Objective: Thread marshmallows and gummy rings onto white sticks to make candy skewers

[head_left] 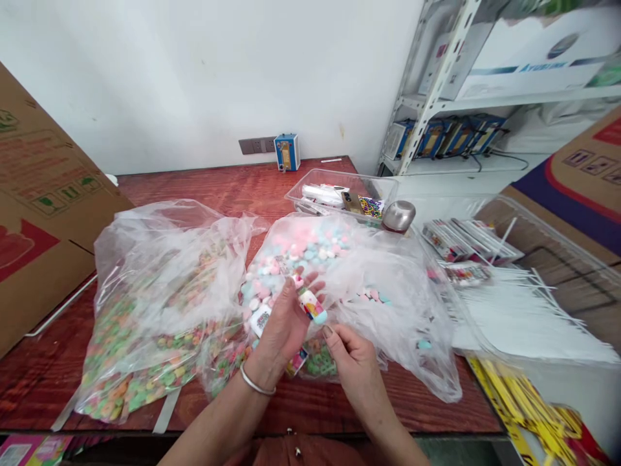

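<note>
My left hand [291,317] is turned palm up, with a small bottle-shaped item [312,305] held on it under the thumb. That item has a bright printed label, a mint-coloured end and a pink part at the other end. Just right of it, my right hand [352,353] is closed, thumb pressed to the curled fingers; whether it pinches anything is hidden. Behind my hands lies an open clear bag [369,259] of pink, white and pale blue pieces [313,243]. A small white packet [260,320] with dark print rests beside my left wrist.
To the left lies a clear bag [160,310] of green and orange ring-shaped pieces. A clear tray [315,176] and a metal cup [399,215] stand behind. At right, a clear bin [478,336] holds white sticks. Cardboard boxes [48,188] flank the table [194,184].
</note>
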`<state>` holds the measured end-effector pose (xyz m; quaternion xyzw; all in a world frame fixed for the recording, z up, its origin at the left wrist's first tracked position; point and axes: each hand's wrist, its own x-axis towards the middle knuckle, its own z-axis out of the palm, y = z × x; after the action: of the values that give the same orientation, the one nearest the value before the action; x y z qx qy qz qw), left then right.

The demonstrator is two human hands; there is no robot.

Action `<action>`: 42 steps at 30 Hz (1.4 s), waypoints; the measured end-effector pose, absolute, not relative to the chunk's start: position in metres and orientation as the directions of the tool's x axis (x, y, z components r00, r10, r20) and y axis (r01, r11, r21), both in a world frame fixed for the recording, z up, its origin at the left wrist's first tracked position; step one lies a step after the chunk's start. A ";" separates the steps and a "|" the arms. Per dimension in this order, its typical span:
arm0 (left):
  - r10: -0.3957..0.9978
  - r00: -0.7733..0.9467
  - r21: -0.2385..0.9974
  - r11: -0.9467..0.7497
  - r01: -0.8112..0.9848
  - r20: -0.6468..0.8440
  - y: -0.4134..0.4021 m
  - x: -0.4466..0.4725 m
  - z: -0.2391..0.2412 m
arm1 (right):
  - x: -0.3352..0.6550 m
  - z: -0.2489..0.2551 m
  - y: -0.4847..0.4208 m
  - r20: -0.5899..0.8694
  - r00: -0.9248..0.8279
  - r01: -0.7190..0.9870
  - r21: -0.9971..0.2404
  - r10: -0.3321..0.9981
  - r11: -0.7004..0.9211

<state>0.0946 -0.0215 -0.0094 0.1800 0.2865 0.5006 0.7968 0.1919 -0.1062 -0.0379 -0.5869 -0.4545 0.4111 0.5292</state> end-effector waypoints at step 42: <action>0.889 0.358 0.709 0.446 -0.547 -0.284 -0.065 0.115 -0.032 | 0.183 -0.052 -0.103 -0.017 0.449 -0.009 -1.000 0.893 -0.014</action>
<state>0.1152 -0.0654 -0.0324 0.2580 0.3323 0.4586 0.7827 0.1825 -0.1032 -0.0523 -0.6044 -0.3657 0.3764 0.5994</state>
